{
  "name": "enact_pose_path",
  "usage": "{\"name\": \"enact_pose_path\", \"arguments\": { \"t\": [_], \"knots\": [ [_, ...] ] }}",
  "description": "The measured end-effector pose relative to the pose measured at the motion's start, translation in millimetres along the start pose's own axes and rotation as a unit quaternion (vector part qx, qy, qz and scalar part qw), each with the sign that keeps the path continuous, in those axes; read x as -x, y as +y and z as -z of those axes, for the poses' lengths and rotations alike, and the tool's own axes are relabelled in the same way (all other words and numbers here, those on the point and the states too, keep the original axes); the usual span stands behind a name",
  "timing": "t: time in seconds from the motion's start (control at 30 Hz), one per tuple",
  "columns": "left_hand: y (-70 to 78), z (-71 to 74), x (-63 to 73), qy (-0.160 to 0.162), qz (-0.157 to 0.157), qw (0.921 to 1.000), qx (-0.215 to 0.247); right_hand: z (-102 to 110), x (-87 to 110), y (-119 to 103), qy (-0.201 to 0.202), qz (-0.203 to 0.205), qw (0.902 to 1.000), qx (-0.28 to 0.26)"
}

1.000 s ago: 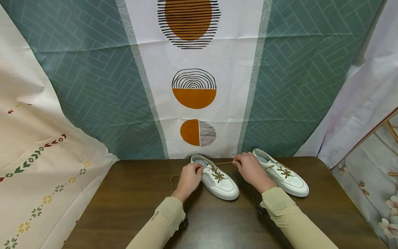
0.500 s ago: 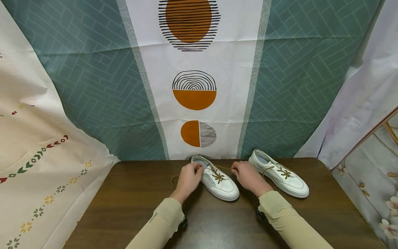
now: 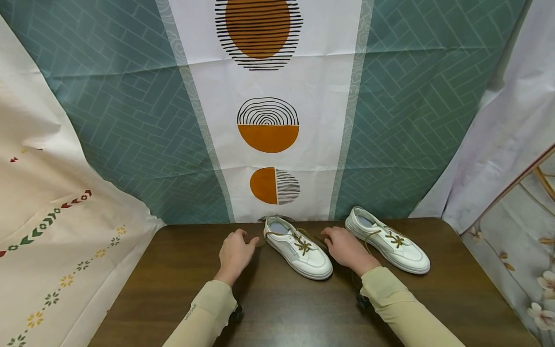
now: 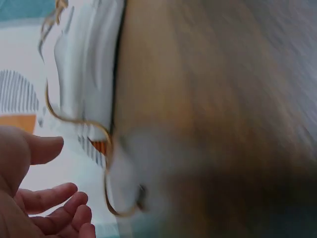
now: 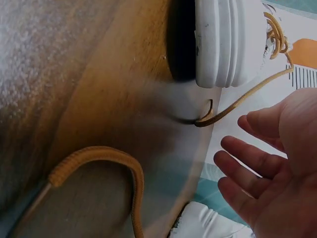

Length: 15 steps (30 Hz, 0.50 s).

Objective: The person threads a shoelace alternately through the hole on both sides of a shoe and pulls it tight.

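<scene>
A white lace-up shoe [image 3: 297,260] with brown laces lies on the table between the hands, toe to the front right. My left hand [image 3: 236,255] is just left of its heel, thumb and fingers apart and holding nothing. In the left wrist view, a loose brown lace [image 4: 74,119] dangles from the shoe past those fingers. My right hand [image 3: 347,248] is close to the shoe's right side. The right wrist view shows its fingers [image 5: 247,158] relaxed, with another lace end [image 5: 252,91] drooping onto the table apart from them.
A second white shoe [image 3: 403,253], also with brown laces, lies at the right, beyond my right hand. The brown wooden table [image 3: 186,274] ends at a patterned hanging cloth [image 3: 208,144]. A stretch of lace [image 5: 106,153] runs across the foreground of the right wrist view.
My left hand has moved left, away from the shoe's collar. The lace that my right hand held stretched out now hangs slack, let go.
</scene>
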<state>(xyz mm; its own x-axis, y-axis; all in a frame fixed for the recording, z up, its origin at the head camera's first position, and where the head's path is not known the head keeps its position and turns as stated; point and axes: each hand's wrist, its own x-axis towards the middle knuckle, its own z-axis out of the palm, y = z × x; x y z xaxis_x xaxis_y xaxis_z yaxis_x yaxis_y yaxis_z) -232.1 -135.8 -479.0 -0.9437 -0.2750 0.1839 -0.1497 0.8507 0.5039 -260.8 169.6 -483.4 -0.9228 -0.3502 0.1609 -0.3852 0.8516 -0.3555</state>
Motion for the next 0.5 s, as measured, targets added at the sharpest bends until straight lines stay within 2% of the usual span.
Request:
{"name": "enact_pose_path", "arguments": {
  "t": [0.1, 0.33, 0.4, 0.5],
  "knots": [
    [-13.0, 1.3, 0.0, -0.032, 0.004, 0.9993, -0.019, 1.9, 0.3, -0.9, 0.006, -0.003, 1.0, -0.002],
    [-28.5, -2.5, 2.6, -0.113, -0.029, 0.99, -0.079, 2.4, 0.4, -2.1, 0.009, -0.002, 1.0, -0.001],
    [-30.0, -3.7, 2.9, -0.117, -0.034, 0.9895, -0.077, 2.8, 0.6, -2.9, 0.014, -0.001, 0.9999, -0.002],
    [-30.4, -4.1, 2.2, -0.103, -0.044, 0.9916, -0.065, 5.4, 1.1, -5.7, 0.024, -0.003, 0.9997, -0.008]
  ]
}}
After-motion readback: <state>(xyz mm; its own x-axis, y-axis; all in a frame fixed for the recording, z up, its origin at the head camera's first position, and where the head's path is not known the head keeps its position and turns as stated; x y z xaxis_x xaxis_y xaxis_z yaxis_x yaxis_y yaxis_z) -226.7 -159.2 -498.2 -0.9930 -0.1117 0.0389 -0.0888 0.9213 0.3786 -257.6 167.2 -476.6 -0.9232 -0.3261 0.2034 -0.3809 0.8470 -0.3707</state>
